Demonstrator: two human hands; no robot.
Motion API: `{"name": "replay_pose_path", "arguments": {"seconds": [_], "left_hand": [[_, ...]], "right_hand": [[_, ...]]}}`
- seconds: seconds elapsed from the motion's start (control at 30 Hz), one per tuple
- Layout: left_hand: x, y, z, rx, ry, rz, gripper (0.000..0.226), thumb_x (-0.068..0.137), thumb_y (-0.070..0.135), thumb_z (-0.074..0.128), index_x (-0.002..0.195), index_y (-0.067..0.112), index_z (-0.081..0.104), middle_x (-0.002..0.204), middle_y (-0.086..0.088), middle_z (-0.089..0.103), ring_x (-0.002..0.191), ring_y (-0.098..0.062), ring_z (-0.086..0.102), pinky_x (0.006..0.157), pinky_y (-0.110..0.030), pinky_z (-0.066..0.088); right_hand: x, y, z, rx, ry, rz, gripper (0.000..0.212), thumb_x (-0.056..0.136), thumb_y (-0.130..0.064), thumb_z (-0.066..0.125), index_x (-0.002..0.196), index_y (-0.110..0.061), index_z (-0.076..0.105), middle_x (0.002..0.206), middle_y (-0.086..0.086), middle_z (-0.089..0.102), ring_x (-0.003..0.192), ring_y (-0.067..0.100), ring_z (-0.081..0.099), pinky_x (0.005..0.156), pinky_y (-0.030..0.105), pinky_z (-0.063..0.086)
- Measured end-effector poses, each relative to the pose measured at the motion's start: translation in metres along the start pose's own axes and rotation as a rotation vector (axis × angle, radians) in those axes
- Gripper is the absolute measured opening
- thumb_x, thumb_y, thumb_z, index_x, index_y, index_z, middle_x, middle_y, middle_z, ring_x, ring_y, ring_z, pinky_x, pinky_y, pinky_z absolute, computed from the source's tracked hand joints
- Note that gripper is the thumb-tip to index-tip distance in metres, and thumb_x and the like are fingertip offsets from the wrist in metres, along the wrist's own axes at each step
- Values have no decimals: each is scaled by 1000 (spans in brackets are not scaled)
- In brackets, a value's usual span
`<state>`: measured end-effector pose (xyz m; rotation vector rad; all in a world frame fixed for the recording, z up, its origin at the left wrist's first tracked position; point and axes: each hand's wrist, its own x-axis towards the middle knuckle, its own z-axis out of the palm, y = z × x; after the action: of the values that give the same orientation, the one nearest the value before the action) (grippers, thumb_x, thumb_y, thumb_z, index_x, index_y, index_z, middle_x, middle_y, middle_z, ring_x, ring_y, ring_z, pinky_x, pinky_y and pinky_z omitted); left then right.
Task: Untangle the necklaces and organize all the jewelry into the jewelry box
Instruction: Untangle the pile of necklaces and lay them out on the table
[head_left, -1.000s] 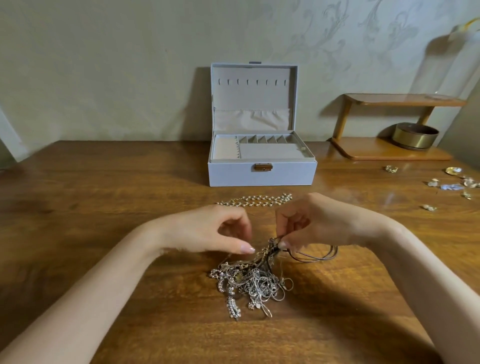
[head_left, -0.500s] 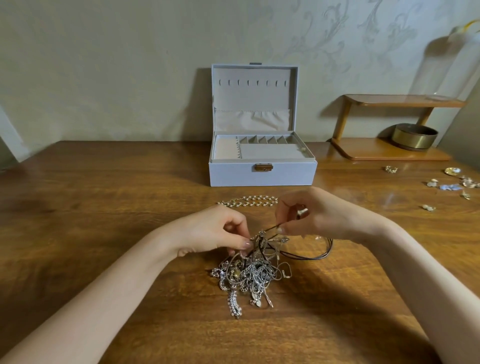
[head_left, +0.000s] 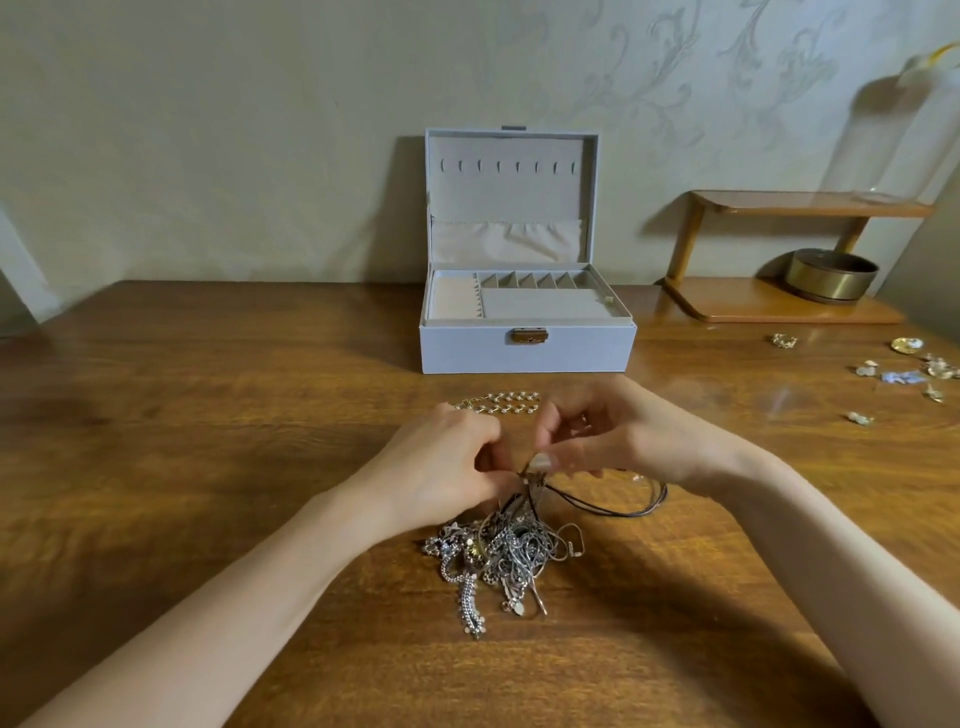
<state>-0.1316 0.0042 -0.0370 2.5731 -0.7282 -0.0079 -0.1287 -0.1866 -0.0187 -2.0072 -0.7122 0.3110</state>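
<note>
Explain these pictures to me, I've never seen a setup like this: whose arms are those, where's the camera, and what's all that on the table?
There is no machine here: one camera sits on a person's head and looks down at their own two bare arms. The left hand and the right hand each pinch strands at the top of a tangle of necklaces, which rests on the wooden table. A dark cord loops out of the tangle to the right. Behind the hands lies a pearly chain, and beyond it stands the open jewelry box. Small loose pieces lie at the far right, near a wooden shelf with a brass bowl.
</note>
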Motion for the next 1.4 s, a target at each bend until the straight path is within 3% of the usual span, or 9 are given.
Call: {"name": "replay_pose_path", "arguments": {"seconds": [0.2,0.4,0.53,0.6,0.67,0.97,1.17,1.3,1.4], "left_hand": [[1,-8,-8,-356,-60,-95,13,80,22,72,73,13,65,68,2,70,57,0,61,56,-12,46],[1,-10,-18,-583,-117,-153,10,81,15,69,75,9,62,65,0,69,56,0,58,48,-8,39],[2,-13,-19,-634,-120,-155,11,80,16,69,74,13,61,66,0,70,58,-2,58,49,-11,39],[2,-13,-19,-630,-125,-154,11,80,17,69,73,13,61,66,0,69,58,-2,58,49,-11,39],[1,-13,-21,-618,-138,-157,11,80,16,69,73,12,61,64,0,69,57,-2,57,49,-11,39],[1,-16,-18,-434,-188,-169,13,79,22,72,76,12,64,66,1,69,61,-4,60,64,-17,48],[0,-10,-21,-682,-101,-158,15,74,27,69,75,15,61,62,4,67,58,-2,56,50,-11,39],[-1,-3,-18,-814,-40,-105,17,70,30,67,72,15,58,61,3,64,60,-6,55,51,-13,38],[-3,1,-17,-944,41,-14,15,73,26,66,71,13,59,61,2,63,60,-8,54,51,-15,38]], "right_hand": [[-17,-7,-24,-209,-344,150,17,81,-26,69,86,-11,74,72,-6,70,64,5,62,57,20,45],[-8,5,-27,-133,105,143,17,73,-15,78,86,-17,68,75,-2,70,64,13,61,55,22,48],[-1,10,-11,-75,-22,155,42,66,-22,80,104,-20,63,99,0,70,78,7,65,70,22,52],[3,12,-2,-34,-27,148,27,72,-12,79,95,-12,65,89,9,71,76,12,65,69,30,54],[5,13,0,-6,-9,139,14,76,-3,75,88,-5,68,75,8,70,67,11,64,62,24,51],[-2,15,-20,-1,81,197,13,79,-3,71,91,-8,69,68,7,68,61,14,62,57,21,50],[-4,9,-19,8,65,106,25,72,-23,75,97,-20,70,91,6,71,71,20,61,64,34,52],[-2,0,-8,203,54,-19,27,69,-14,71,94,-10,61,85,25,68,63,14,64,55,17,48],[1,2,-2,295,87,-59,21,71,-8,71,90,-7,61,80,14,66,58,10,61,51,15,45]]}}
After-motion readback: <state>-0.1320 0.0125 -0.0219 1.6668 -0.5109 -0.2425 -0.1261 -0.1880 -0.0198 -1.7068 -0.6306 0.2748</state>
